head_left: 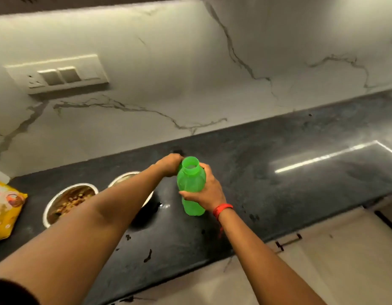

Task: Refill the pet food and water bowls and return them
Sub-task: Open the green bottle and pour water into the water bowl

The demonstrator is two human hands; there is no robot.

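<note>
Black stone counter (278,164) runs left to right under the marble backsplash (168,73); you work at its middle. Near-left sits the yellow food packet (5,208), then the food bowl (69,201), steel, with kibble already in it. Just right of it is the second steel bowl (124,177), mostly hidden under your left forearm, so I can't tell whether it holds water.

Green plastic bottle (191,188) stands upright on the counter, right of both bowls, mouth open, no cap on it. Your right hand (207,190) is wrapped around its body, fingers pressed on the plastic. Your left hand (169,165) is at the far-left side of the neck, fingers curled in; a dark thing shows just beyond it, maybe the cap, can't confirm, and I can't tell whether the hand holds anything.

Judgement: food looks done, water pour or recap is the step in hand.

To do it well:
- Keep the right-hand grip low and firm; thin plastic squeezes and spurts.
- Clear your left forearm off the second bowl before tilting.
- Bring the mouth over the bowl centre, tilt slowly.
- Small wet spots (148,255) already mark the near counter; watch slip when you carry the bowls back.
</note>
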